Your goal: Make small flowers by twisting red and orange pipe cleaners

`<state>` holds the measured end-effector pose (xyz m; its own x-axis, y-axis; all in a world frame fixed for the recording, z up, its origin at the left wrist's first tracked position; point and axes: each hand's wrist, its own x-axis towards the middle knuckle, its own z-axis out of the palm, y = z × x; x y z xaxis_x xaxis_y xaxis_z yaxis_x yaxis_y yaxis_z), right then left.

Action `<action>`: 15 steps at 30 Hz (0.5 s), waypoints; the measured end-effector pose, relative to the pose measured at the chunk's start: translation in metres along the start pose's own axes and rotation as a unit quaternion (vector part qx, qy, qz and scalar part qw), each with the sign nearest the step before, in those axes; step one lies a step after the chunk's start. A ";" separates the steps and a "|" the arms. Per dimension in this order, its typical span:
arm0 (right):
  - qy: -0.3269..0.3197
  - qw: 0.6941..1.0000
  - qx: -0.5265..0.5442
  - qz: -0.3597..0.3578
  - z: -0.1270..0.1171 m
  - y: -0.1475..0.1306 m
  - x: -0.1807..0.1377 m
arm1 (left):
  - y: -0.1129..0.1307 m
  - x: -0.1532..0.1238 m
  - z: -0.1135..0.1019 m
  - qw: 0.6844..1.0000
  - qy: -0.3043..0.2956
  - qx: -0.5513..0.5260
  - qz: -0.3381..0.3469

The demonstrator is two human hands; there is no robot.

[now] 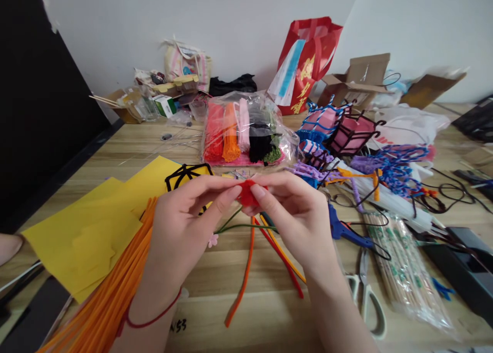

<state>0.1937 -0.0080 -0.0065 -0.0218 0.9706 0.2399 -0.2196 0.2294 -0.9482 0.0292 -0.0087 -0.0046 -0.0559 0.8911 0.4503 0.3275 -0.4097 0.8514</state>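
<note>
I have a small red tuft of fuzzy wire pinched between both hands, held above the wooden table near the middle of the view and just in front of the clear bag of coloured pipe cleaners. My left hand comes in from the left with thumb and forefinger closed on that side of the tuft, and my right hand does the same from the right, so the fingertips nearly meet over it. The tuft is a compact clump, mostly hidden by my fingers, so I cannot tell its long axis. What does have a direction is the thin green stem below my fingers. One stretch slants down and to the left, another runs nearly level, left to right. Whether it joins the tuft is hidden. Under my hands a loose orange pipe cleaner lies with its long axis running away from me, and a red pipe cleaner slants beside it. A thick bundle of orange pipe cleaners lies under my left wrist, overlapping yellow sheets. A black wire frame sits just past my left fingers, and scissors lie right of my right forearm.
</note>
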 end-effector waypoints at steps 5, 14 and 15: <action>0.016 1.000 0.005 -0.019 0.002 0.003 0.002 | 0.002 -0.001 0.006 0.999 0.023 0.030 0.034; -0.010 0.996 0.064 0.057 0.006 0.005 0.005 | -0.004 0.003 0.011 0.998 0.030 0.011 0.056; -0.013 0.995 0.071 0.070 0.004 0.005 0.005 | -0.004 0.003 0.010 0.998 0.033 0.014 0.053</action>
<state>0.1882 -0.0020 -0.0088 -0.0868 0.9896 0.1143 -0.3474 0.0775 -0.9345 0.0374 -0.0022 -0.0093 -0.0807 0.8282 0.5545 0.3608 -0.4943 0.7909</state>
